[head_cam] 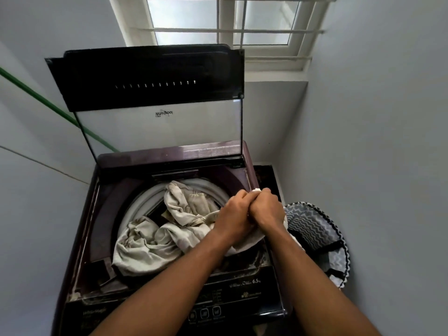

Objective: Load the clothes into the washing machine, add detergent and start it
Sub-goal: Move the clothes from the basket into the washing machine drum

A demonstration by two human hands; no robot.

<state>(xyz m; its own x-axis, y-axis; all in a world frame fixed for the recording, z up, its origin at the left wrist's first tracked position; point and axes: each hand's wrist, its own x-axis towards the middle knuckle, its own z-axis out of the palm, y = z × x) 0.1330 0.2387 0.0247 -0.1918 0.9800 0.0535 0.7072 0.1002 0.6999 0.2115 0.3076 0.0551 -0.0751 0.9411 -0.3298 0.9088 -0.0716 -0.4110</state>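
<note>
Hands meet over the right rim of the washing machine [169, 158], left hand [236, 212] and right hand [266, 209] both with fingers curled tight on one pale cloth [150, 241] that trails into the drum (lid up, laundry basket [315, 226] just beside). Best to feed it down loosely, clear of the rim.

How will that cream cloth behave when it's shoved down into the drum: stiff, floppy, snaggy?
Likely floppy: the cream cloth lies in creased, bunched folds over the drum rim. Probably light, since the left hand and right hand lift a bunched end easily. It may snag or trail, because part of it drapes outside the drum opening toward the control panel.
</note>
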